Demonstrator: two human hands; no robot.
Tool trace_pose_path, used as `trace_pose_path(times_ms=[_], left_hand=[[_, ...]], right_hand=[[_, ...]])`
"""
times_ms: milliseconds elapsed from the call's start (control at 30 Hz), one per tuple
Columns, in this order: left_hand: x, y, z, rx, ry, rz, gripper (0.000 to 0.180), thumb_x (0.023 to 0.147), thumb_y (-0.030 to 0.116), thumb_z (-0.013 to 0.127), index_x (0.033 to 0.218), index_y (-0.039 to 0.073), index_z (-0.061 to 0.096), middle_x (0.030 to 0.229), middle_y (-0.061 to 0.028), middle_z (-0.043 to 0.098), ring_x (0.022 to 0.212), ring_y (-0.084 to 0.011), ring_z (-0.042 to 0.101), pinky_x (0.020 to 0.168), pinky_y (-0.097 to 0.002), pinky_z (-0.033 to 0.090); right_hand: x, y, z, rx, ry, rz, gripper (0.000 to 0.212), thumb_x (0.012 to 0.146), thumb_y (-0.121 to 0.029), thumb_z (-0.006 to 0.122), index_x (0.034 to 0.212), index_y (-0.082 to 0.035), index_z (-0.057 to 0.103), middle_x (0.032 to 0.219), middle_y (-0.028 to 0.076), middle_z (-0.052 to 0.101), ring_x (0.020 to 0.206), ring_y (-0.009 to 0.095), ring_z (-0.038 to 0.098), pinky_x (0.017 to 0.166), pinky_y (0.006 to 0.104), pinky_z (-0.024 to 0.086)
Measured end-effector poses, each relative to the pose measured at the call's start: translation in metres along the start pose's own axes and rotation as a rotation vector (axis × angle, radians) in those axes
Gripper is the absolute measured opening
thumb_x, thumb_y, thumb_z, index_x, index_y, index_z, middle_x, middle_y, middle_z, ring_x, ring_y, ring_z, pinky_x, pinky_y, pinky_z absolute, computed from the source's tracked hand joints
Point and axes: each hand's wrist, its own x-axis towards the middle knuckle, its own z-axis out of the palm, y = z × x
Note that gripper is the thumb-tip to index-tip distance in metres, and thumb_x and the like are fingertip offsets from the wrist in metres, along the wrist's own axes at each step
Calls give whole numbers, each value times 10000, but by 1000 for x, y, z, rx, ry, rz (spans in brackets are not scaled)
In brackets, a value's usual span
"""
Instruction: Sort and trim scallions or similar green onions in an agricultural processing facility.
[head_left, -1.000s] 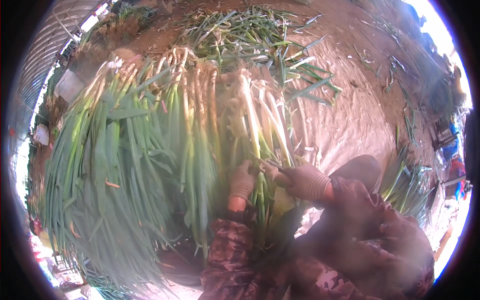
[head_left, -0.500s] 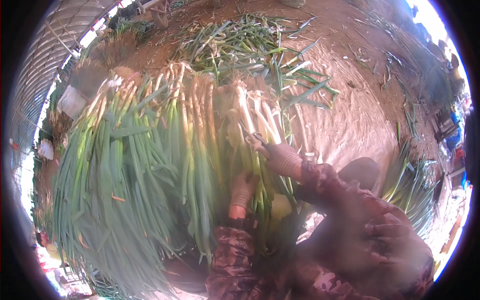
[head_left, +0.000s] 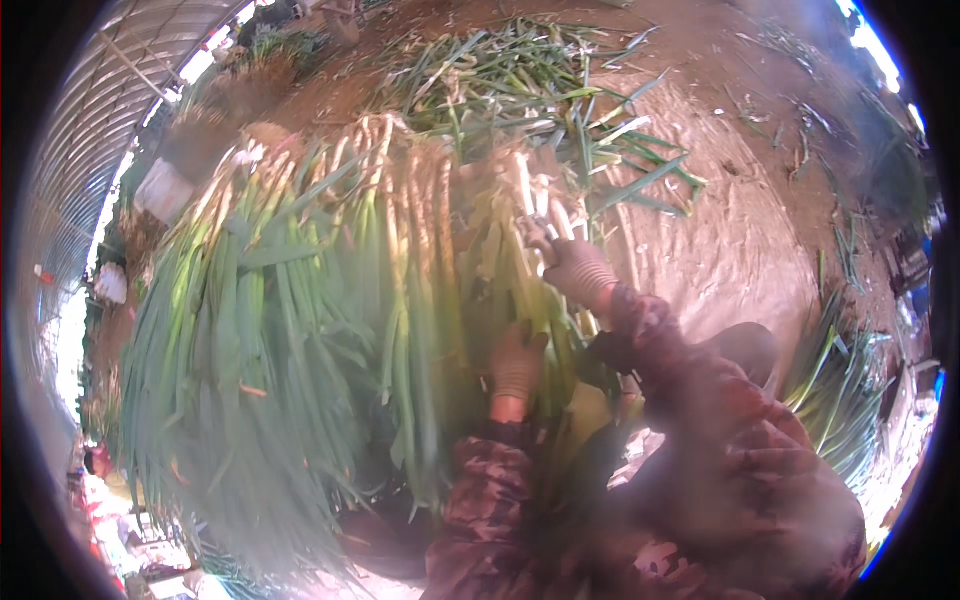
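Observation:
A wide row of long green onions lies before me, roots and pale stems away from me, leaves toward me. My left hand, in a tan glove with a ribbed cuff, is closed round yellowish-green stalks at the right end of the row. Farther up and to the right, my right hand, gloved alike, is closed at the white stems. Its fingertips are blurred against the stems. A small dark tool showed in it half a second ago; now its shape cannot be made out.
Beyond the row lies a heap of loose leaves and trimmings. To the right a brown sheet covers the ground. More green onions lie at far right. A white bag stands at the left, below an arched roof.
The whole view has shifted, so everything sits a little farther right. My right hand has moved slightly up along the stems. My left hand keeps its hold on the stalks.

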Motion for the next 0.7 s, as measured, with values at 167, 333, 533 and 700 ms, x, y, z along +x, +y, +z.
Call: trace_pose_path(times_ms=[167, 333, 533, 700], left_hand=[[-23, 21, 30, 50, 100, 16, 279, 856, 303, 657, 963, 45, 641, 973, -167, 672, 915, -382, 651, 785, -468, 507], [-34, -29, 26, 386, 17, 423, 183, 871, 179, 598, 960, 28, 649, 961, -157, 680, 892, -357, 659, 789, -453, 514], [-63, -8, -48, -106, 310, 45, 196, 886, 180, 576, 935, 23, 682, 923, -217, 656, 847, -419, 618, 763, -476, 483], [-50, -32, -86, 174, 295, 37, 213, 910, 165, 568, 994, 25, 704, 907, -236, 671, 865, -410, 655, 758, -447, 509]], right_hand=[[-26, 11, 16, 137, -23, 75, 358, 786, -278, 671, 1040, -26, 653, 891, 208, 676, 854, 396, 659, 785, 458, 511], [-63, -18, 58, 312, -111, -168, 356, 797, -305, 679, 1020, -32, 631, 833, 203, 662, 808, 383, 662, 754, 455, 512], [-86, -8, 90, 180, -116, -217, 321, 833, -287, 622, 1015, -24, 595, 789, 221, 641, 755, 404, 654, 695, 485, 514], [-116, -31, 93, 206, -186, -119, 296, 794, -264, 637, 934, -2, 632, 826, 241, 664, 823, 427, 654, 765, 491, 517]])
